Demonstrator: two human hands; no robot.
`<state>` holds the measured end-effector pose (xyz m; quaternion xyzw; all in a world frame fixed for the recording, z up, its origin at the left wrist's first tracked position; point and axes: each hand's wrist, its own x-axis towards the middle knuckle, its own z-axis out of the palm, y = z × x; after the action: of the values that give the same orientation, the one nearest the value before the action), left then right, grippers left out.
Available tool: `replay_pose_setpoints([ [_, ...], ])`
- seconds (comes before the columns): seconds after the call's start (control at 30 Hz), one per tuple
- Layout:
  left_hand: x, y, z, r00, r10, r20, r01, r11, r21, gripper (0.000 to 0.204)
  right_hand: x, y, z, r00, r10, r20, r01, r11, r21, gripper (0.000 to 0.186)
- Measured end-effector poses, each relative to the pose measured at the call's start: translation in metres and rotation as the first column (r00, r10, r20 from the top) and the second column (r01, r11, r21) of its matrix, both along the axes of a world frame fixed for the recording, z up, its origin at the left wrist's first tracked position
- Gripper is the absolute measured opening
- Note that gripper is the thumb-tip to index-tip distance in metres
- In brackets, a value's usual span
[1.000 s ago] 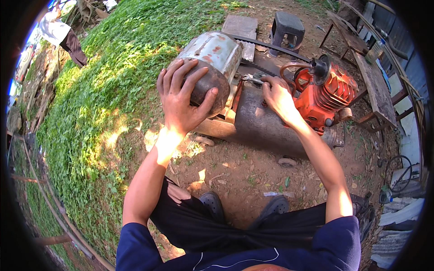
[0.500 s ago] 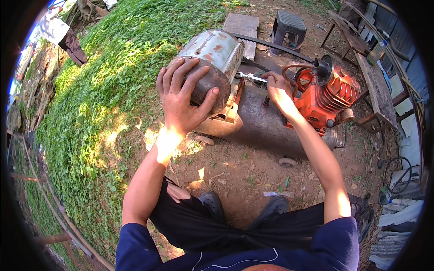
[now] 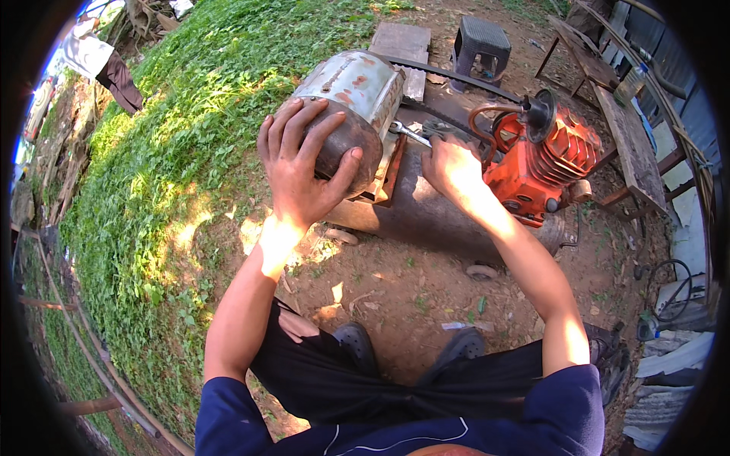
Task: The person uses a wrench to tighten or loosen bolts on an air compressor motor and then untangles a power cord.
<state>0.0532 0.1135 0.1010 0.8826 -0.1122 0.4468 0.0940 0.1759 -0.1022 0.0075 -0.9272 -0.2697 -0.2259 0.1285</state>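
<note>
My left hand (image 3: 301,163) lies spread over the dark, rounded end of an electric motor (image 3: 360,82) with a worn pale-blue body. The motor sits on a metal bracket (image 3: 386,176) on top of a brown, rusty air tank (image 3: 456,220). My right hand (image 3: 454,169) is closed around a silver wrench (image 3: 411,134); its head is at the motor's base, beside the bracket. Just right of that hand stands the orange compressor pump (image 3: 544,163) with finned sides. A black belt (image 3: 456,76) stretches between motor and pump at the far side. My right fingertips are partly hidden.
A dark plastic stool (image 3: 481,47) and a wooden board (image 3: 401,44) are behind the tank. At right runs a wooden bench (image 3: 627,144) by metal sheets. Green plants (image 3: 152,243) cover the left ground. Another person (image 3: 99,61) stands far left.
My right hand and the wrench's handle have swung a little left and nearer to me. The wrench's head stays by the motor's base. My left hand keeps to the motor's end.
</note>
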Motion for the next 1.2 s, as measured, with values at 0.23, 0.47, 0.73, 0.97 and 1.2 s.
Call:
replay_pose_setpoints([
  [0.23,0.000,-0.001,-0.002,1.000,0.004,0.001,-0.004,1.000,0.006,0.042,-0.024,0.022,0.003,0.935,0.021,-0.353,-0.023,1.000,-0.001,0.022],
  [0.47,0.001,-0.001,-0.002,1.000,0.010,0.010,-0.010,1.000,-0.007,0.043,-0.030,0.054,0.025,0.432,0.432,-0.791,0.145,0.833,0.534,0.023],
  [0.73,-0.001,0.004,-0.003,1.000,-0.008,0.003,0.008,1.000,-0.013,0.043,-0.049,0.038,0.030,0.092,0.676,-0.731,0.427,0.637,0.642,0.041],
  [0.97,0.001,0.001,-0.002,1.000,-0.010,0.007,0.010,1.000,-0.027,0.041,-0.005,-0.014,0.005,0.806,0.218,-0.550,-0.103,0.967,0.231,0.036],
  [1.2,-0.001,-0.002,0.001,1.000,0.004,0.001,-0.004,1.000,-0.009,0.041,-0.003,-0.019,0.012,0.973,-0.005,-0.231,0.022,0.997,0.072,0.023],
])
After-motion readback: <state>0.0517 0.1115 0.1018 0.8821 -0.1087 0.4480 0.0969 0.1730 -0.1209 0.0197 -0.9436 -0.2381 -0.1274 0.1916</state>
